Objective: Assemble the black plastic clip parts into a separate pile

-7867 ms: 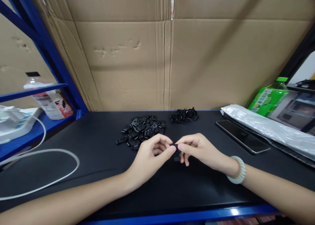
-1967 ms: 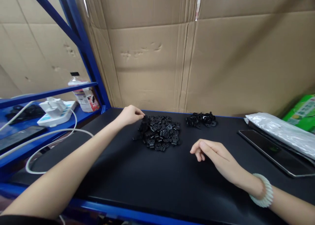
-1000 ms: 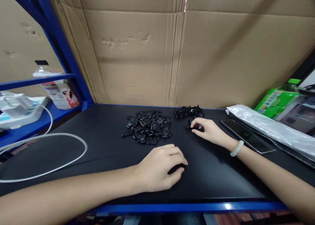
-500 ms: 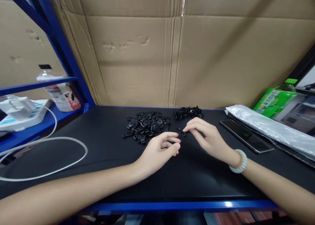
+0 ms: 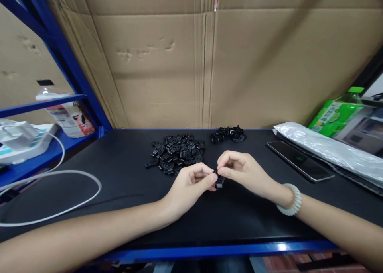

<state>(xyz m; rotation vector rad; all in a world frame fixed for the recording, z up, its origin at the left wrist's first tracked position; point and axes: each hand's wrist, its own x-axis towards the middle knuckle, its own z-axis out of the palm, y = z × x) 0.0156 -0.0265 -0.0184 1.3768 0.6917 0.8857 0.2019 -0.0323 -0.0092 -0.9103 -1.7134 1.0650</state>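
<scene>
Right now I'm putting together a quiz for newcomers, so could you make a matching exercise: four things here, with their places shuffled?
1. Phone
2. Larger black pile
3. Bracelet
4. Black part outside both piles

A. Around the right wrist
B. Between the left hand and right hand
C. On the table, beside the silvery package
D. Left of the smaller black pile

Pairs: 1-C, 2-D, 3-A, 4-B
</scene>
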